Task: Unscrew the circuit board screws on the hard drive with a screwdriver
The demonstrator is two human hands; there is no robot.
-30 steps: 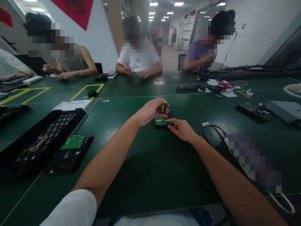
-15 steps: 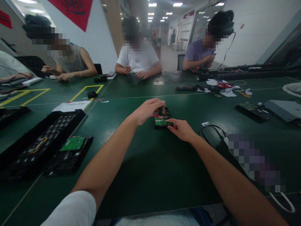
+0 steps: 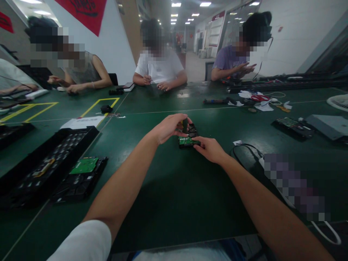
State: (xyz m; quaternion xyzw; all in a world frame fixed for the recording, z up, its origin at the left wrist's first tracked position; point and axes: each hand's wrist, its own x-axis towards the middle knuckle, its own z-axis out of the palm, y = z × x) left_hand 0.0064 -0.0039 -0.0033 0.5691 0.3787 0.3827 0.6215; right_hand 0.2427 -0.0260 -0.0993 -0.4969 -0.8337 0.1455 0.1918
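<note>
A hard drive point(image 3: 187, 144) with a green circuit board facing up lies on the dark green table in front of me. My left hand point(image 3: 171, 127) is closed around the short dark handle of a screwdriver point(image 3: 185, 125), held upright above the board. Its tip is too small to make out. At the drive's near right corner, my right hand point(image 3: 211, 150) grips the edge with thumb and fingers, one finger lying over the board.
On the left lie another hard drive point(image 3: 84, 175) and a long black tray point(image 3: 54, 159). A power strip point(image 3: 296, 188) with a cable is at right, beyond it a third drive point(image 3: 293, 127) and a grey box point(image 3: 328, 127). Several people sit across the table point(image 3: 176, 210).
My left hand's fingers have turned slightly around the screwdriver, showing more of its handle. My right hand and the drive stay put. The person at far right has opened their hands.
</note>
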